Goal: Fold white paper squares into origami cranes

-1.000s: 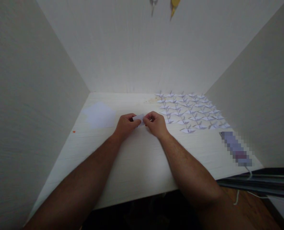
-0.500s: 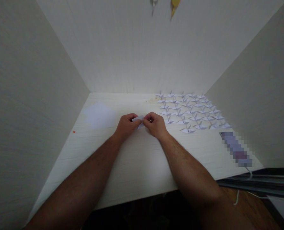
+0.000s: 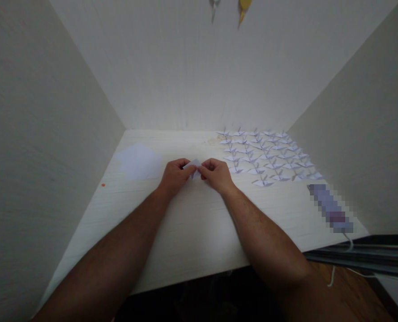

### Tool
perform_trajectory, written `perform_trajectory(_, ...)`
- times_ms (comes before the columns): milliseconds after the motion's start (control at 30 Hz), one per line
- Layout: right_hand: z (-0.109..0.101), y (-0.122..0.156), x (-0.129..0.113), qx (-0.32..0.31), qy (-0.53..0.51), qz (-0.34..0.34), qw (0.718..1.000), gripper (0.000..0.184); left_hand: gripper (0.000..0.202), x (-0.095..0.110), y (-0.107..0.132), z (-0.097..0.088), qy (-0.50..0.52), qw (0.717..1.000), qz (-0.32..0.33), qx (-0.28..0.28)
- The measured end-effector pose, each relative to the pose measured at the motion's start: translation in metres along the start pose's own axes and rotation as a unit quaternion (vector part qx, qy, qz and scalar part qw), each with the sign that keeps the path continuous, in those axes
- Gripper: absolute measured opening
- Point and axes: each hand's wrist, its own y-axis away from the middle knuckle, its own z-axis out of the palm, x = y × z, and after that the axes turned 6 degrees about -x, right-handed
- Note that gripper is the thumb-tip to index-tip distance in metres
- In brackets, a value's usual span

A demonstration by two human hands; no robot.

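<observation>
A small piece of folded white paper (image 3: 195, 163) is pinched between my two hands, over the middle of the table. My left hand (image 3: 176, 175) is closed on its left side, thumb on top. On the right side, my right hand (image 3: 216, 174) grips it between thumb and fingers. The fingers cover part of the paper, so its full shape is hidden. Rows of white folded paper cranes (image 3: 267, 157) stand on the table just right of my right hand. Left of my left hand lies a stack of white paper sheets (image 3: 139, 162).
The pale table (image 3: 188, 232) is closed in by walls on three sides. A blurred-out flat object (image 3: 331, 209) with a cord lies near the right edge. A small orange bit (image 3: 103, 184) is at the left edge. Two hooks, one yellow (image 3: 244, 6), hang on the back wall.
The folded paper has turned slightly between my fingers, and more of its upper point shows. Both hands have shifted a little left. The cranes and sheets stay as they were.
</observation>
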Motion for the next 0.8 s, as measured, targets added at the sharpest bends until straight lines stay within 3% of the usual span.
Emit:
perform_trajectory(333, -0.0012, 0.0013, -0.0019, 0.008, 0.02, 0.006, 1.0, 0.018, 0.02, 0.0029, 0.0013, 0.0012, -0.017, 1.0, 0.0, -0.007)
perform_trajectory(533, 0.0018, 0.0002, 0.0052, -0.029, -0.031, 0.02, 0.999, 0.033, 0.019, -0.0014, -0.0002, 0.0021, 0.02, 1.0, 0.0, 0.011)
perform_trajectory(800, -0.0003, 0.0037, -0.0006, -0.024, 0.034, 0.015, 0.999, 0.035, 0.018, -0.0012, -0.0008, 0.0042, 0.026, 1.0, 0.002, 0.013)
